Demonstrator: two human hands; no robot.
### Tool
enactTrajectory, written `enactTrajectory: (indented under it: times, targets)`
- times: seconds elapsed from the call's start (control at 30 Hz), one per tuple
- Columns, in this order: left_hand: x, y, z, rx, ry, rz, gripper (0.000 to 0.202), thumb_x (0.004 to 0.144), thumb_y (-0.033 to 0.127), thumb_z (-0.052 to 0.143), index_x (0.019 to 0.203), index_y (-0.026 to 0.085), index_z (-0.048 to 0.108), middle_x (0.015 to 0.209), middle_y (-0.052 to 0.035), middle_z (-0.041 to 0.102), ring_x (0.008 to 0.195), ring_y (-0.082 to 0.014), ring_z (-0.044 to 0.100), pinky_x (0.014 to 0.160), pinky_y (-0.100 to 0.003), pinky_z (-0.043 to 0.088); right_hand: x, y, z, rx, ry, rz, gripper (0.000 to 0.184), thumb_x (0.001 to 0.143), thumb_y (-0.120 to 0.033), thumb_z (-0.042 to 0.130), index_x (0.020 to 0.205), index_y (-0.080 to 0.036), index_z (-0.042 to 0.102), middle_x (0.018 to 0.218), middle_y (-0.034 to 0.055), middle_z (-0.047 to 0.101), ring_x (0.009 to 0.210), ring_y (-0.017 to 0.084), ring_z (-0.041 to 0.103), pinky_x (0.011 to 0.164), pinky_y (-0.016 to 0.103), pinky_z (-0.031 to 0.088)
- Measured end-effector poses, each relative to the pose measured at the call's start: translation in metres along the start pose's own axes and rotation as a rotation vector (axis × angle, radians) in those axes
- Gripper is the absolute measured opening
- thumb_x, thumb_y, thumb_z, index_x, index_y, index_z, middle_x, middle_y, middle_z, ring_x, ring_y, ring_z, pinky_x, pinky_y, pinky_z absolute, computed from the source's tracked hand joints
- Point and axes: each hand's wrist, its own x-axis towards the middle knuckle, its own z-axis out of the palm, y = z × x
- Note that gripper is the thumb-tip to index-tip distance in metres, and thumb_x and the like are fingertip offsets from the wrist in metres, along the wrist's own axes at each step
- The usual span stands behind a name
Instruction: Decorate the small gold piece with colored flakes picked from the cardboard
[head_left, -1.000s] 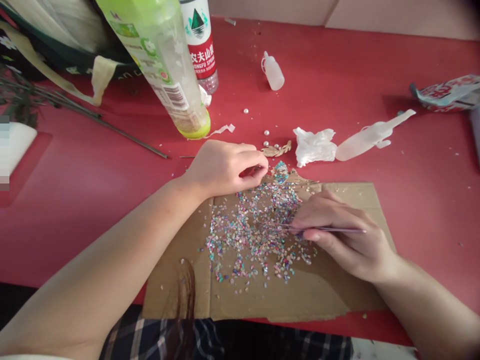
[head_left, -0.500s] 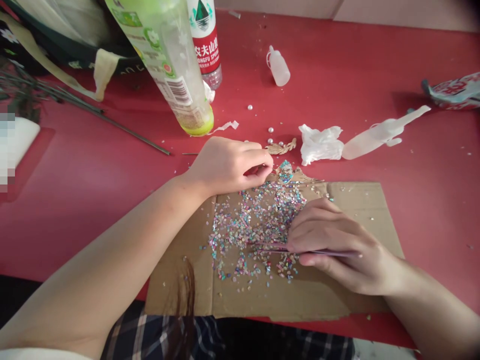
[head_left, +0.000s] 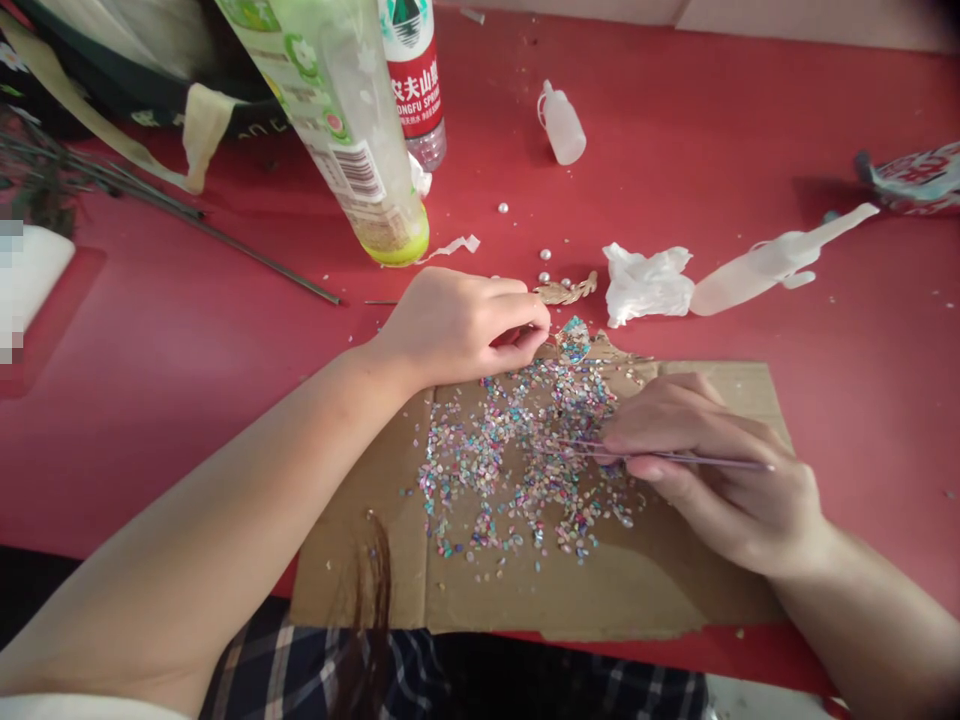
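Pinched between the fingertips of my left hand [head_left: 472,325] is the thin edge of a small ornament [head_left: 574,341], its face covered in blue-green and pale chips. This hand rests at the back edge of a cardboard sheet [head_left: 495,605]. Many tiny coloured chips [head_left: 487,450], pink, blue and pearly, lie scattered over the cardboard. My right hand [head_left: 712,460] is closed around purple tweezers [head_left: 690,460], held nearly level, with their tips over the chips. Whether a chip sits between the tips is too small to tell.
Behind my left hand stand a green-labelled bottle [head_left: 352,150] and a red-labelled water bottle [head_left: 415,90]. A gold leaf-shaped piece [head_left: 566,290], pearl beads [head_left: 545,254], crumpled white tissue [head_left: 649,283] and two squeeze bottles, one small [head_left: 564,125] and one long-nozzled [head_left: 750,272], lie on the red table.
My right hand has moved up and to the right with the tweezers, uncovering more chips. My left hand keeps its hold on the ornament, almost still.
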Motion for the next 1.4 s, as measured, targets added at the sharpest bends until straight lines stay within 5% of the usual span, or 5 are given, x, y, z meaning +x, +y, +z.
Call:
enactTrajectory:
  times: [0.3, 1.0, 1.4]
  targets:
    - [-0.0026, -0.0020, 0.0050, -0.017, 0.118, 0.069, 0.015, 0.088, 0.020, 0.058, 0.080, 0.023, 0.070, 0.068, 0.0080, 0.068, 0.059, -0.0078, 0.062, 0.049, -0.025, 0.033, -0.0006, 0.0003, -0.0018, -0.003, -0.009, -0.064, 0.006, 0.097, -0.020, 0.061, 0.103, -0.020, 0.065, 0.085, 0.0023, 0.074, 0.080, 0.018, 0.070, 0.086, 0.041, 0.045]
    - [-0.0023, -0.0010, 0.0025, -0.009, 0.034, 0.006, 0.020, 0.091, 0.024, 0.053, 0.080, 0.024, 0.070, 0.070, 0.0071, 0.070, 0.061, -0.0083, 0.062, 0.053, -0.025, 0.037, -0.0030, -0.0031, -0.0070, -0.058, 0.007, -0.097, 0.008, 0.099, -0.021, 0.056, 0.098, -0.019, 0.064, 0.081, 0.0007, 0.074, 0.077, 0.017, 0.071, 0.089, 0.040, 0.043]
    - [-0.0037, -0.0013, 0.0029, -0.017, 0.017, -0.007, 0.021, 0.093, 0.025, 0.052, 0.082, 0.024, 0.071, 0.073, 0.0069, 0.071, 0.065, -0.0094, 0.065, 0.064, -0.025, 0.049, -0.0025, -0.0002, -0.0070, -0.066, 0.019, -0.102, 0.008, 0.099, -0.022, 0.057, 0.098, -0.020, 0.064, 0.083, 0.0012, 0.073, 0.079, 0.017, 0.070, 0.087, 0.040, 0.043]
